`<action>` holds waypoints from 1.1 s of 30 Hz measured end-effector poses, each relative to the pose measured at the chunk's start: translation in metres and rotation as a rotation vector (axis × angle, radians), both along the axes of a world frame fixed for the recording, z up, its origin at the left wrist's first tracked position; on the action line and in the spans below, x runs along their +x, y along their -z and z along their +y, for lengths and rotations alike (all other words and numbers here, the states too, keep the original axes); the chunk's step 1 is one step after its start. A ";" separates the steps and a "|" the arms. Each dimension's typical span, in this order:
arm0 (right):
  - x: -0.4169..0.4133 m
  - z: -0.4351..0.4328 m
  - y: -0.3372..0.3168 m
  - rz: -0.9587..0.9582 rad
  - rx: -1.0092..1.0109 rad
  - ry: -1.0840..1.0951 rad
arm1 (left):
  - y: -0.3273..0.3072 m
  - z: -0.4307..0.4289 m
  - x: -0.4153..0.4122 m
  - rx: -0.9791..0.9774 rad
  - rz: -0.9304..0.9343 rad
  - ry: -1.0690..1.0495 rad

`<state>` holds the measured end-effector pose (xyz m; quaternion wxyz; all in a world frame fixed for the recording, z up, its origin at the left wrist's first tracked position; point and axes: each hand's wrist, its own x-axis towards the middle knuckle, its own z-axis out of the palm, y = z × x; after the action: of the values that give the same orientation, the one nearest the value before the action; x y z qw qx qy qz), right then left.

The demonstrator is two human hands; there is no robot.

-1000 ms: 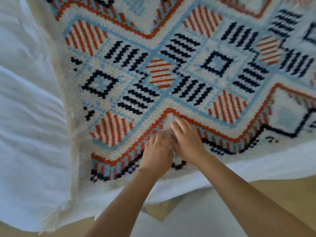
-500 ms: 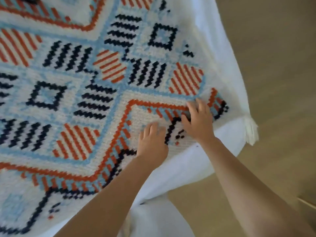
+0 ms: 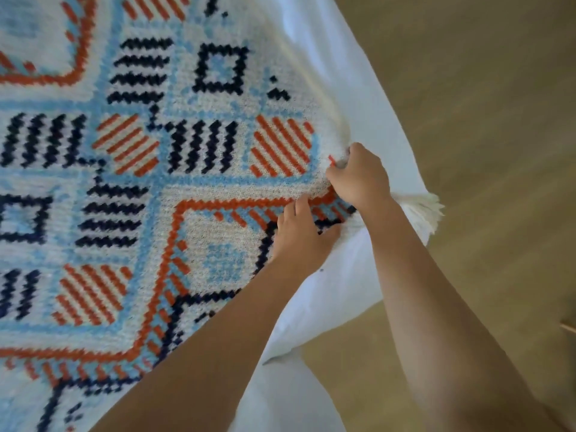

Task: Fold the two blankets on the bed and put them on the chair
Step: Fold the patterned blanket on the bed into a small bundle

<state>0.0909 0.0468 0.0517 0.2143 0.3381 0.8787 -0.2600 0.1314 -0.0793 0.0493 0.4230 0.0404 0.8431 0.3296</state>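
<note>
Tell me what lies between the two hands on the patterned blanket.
In the head view, only a short stretch of the patterned blanket itself, its orange-and-blue striped border, separates the left hand from the right hand.

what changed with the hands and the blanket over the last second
Both hands slid right along the patterned blanket toward its tasselled corner. The right hand, flat before, has closed its grip on the fabric near that corner; the left hand rests beside it, fingers curling. The blanket stays spread over the white bedding.
</note>
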 end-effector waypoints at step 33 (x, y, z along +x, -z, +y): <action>0.125 -0.676 -0.017 -0.145 -0.441 -0.527 | -0.026 -0.655 0.220 -0.065 0.031 -0.770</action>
<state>0.2159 -0.6289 0.0686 0.4037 0.0630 0.8410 -0.3547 0.3509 -0.7348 0.0749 0.2565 -0.2876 0.8129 0.4367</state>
